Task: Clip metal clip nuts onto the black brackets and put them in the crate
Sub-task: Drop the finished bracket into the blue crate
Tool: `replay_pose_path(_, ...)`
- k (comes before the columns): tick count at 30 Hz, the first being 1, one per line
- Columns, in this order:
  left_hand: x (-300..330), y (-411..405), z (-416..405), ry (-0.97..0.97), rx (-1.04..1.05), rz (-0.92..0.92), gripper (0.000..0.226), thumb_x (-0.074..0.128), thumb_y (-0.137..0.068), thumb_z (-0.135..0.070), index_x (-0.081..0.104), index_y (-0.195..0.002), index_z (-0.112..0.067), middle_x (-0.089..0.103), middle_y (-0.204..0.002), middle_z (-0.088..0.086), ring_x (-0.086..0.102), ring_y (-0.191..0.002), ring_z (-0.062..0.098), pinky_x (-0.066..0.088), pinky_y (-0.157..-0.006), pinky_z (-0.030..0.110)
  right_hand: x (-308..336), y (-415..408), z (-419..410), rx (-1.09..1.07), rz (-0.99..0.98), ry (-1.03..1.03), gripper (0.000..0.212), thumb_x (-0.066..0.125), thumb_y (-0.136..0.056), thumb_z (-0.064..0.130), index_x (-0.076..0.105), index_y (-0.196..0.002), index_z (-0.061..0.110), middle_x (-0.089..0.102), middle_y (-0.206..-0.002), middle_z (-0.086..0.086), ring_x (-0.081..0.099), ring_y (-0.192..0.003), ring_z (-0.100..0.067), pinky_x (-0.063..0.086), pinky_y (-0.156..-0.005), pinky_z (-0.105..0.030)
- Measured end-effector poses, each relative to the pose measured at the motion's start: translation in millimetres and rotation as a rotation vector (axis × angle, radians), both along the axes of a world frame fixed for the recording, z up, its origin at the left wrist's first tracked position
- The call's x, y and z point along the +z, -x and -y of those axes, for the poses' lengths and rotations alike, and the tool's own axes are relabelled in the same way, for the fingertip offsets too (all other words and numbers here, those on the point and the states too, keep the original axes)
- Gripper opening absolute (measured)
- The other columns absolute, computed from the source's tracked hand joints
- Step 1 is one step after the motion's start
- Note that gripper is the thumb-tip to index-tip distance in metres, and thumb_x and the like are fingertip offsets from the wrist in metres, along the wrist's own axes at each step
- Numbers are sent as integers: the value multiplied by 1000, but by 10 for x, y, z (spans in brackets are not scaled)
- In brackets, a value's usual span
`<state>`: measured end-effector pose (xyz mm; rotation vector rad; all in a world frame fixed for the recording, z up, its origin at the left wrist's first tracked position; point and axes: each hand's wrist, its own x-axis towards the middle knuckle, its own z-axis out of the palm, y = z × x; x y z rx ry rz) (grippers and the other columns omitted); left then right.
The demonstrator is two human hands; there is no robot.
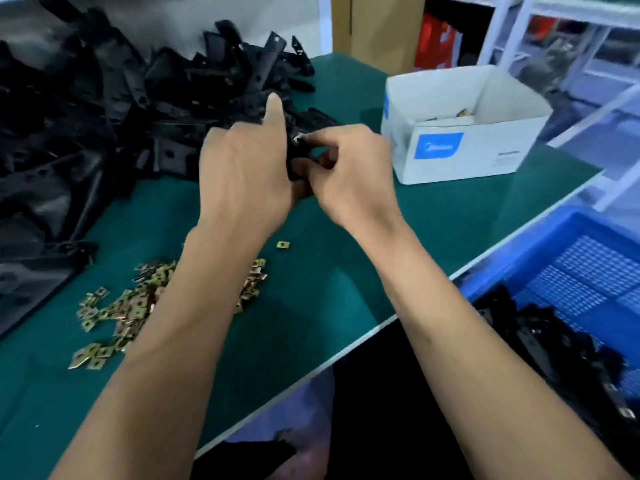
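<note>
Left hand (pixel 242 168) grips black bracket (pixel 296 161) mid-air, forefinger straight, steadying edge for clipping. Right hand (pixel 349 168) pinches clip nut (pixel 298 138) against bracket's top edge, likely pushing on. Loose clip nuts (pixel 114 313) piled near, bracket heap (pixel 104 116) behind, within reach. Blue crate (pixel 571 271) low right, holding finished brackets.

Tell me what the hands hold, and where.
Both hands, left hand and right hand, grip one black bracket; right fingertips pinch its upper end. Exact hold hidden.
</note>
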<state>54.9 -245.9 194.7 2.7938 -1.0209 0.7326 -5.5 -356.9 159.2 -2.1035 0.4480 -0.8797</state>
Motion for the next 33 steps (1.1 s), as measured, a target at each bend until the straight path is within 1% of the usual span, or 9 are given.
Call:
replay_pose_path(4, 117, 531, 799, 21, -212, -5, 96, 73, -83, -40, 25, -160, -6, 70, -107, 18, 62, -103, 41, 43, -82, 45, -13, 685, 721, -123, 88, -104, 19, 77, -82, 27, 76, -101, 23, 71, -75, 8, 66, -71, -11, 56, -74, -35)
replay_pose_path(7, 16, 1103, 1408, 4, -439, -22, 89, 68, -85, -29, 25, -159, -5, 70, -114, 14, 63, -109, 38, 46, -83, 45, -181, 1311, 1190, -191, 241, -247, 19, 70, -85, 26, 72, -103, 19, 76, -86, -3, 65, -74, -12, 51, -69, -32)
replay_pose_path(11, -414, 1883, 2044, -68, -743, -139, 80, 63, -89, -26, 26, -158, -8, 65, -126, 8, 64, -116, 31, 48, -89, 43, -619, 2239, 1608, -401, 294, -412, 11, 72, -81, 35, 74, -91, 29, 70, -75, 1, 59, -62, -9, 47, -56, -24)
replay_pose_path(14, -928, 2292, 2290, -161, -858, -262, 75, 66, -92, -29, 31, -154, -10, 62, -130, 8, 65, -117, 30, 51, -89, 44, -1099, 2813, 1844, -607, 100, -519, 24, 77, -70, 48, 75, -87, 32, 70, -65, -1, 62, -55, -16, 51, -53, -32)
replay_pose_path(17, -1467, 2502, 2341, -304, -865, -446, 57, 69, -92, -31, 44, -139, -12, 61, -128, 11, 64, -117, 35, 50, -88, 45, -1641, 3199, 2024, -808, -245, -507, 32, 86, -75, 48, 76, -87, 20, 76, -76, -8, 74, -76, -27, 62, -76, -46)
replay_pose_path(19, -1749, 2541, 2314, -394, -841, -502, 47, 71, -92, -33, 51, -129, -12, 62, -125, 12, 63, -116, 37, 49, -90, 46, -1954, 3358, 2071, -849, -446, -427, 27, 86, -81, 43, 77, -85, 18, 74, -78, -6, 75, -86, -28, 58, -80, -37)
replay_pose_path(23, -2033, 2505, 2239, -456, -824, -583, 42, 72, -92, -33, 55, -123, -11, 61, -120, 14, 63, -110, 39, 49, -89, 47, -2274, 3477, 2079, -834, -716, -395, 34, 82, -87, 36, 78, -111, 12, 77, -106, -12, 71, -105, -31, 51, -84, -32)
replay_pose_path(28, -1874, 2430, 2298, -266, -823, -625, 34, 65, -96, -27, 56, -125, -13, 62, -119, 9, 63, -108, 36, 53, -83, 46, -2127, 3359, 2119, -946, -591, -345, 21, 76, -90, 23, 79, -106, 10, 78, -103, -12, 71, -102, -32, 51, -84, -31)
replay_pose_path(33, -1133, 2240, 2320, 320, -853, -683, 36, 62, -95, -17, 64, -131, -17, 69, -114, -2, 67, -100, 23, 54, -87, 44, -1390, 2843, 1987, -903, -261, -87, 16, 67, -92, 22, 78, -100, 15, 78, -92, -4, 72, -90, -25, 57, -85, -36)
